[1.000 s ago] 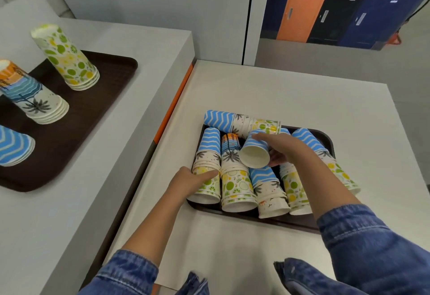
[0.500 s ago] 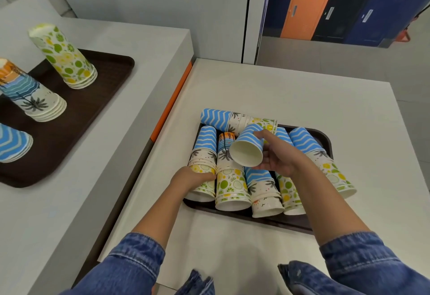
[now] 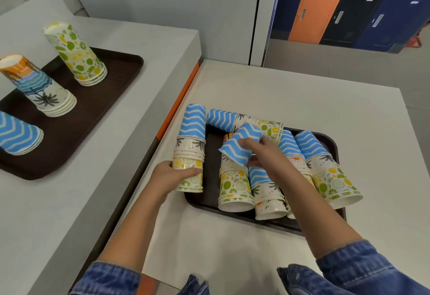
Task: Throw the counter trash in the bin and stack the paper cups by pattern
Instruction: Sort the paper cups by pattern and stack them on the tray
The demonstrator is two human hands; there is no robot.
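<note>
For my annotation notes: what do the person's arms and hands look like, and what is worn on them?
Both arms wear blue denim: the left sleeve and the right sleeve. The left hand and right hand are bare; no gloves, rings or watch show.

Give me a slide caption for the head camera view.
Right hand holds a blue zigzag cup over the tray; left hand grips a mixed cup stack at its edge.

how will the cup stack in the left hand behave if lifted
Likely light, being paper. The left hand grips one end of the long nested stack of patterned paper cups, so sections may slide apart. Lying sideways, it could roll.
</note>
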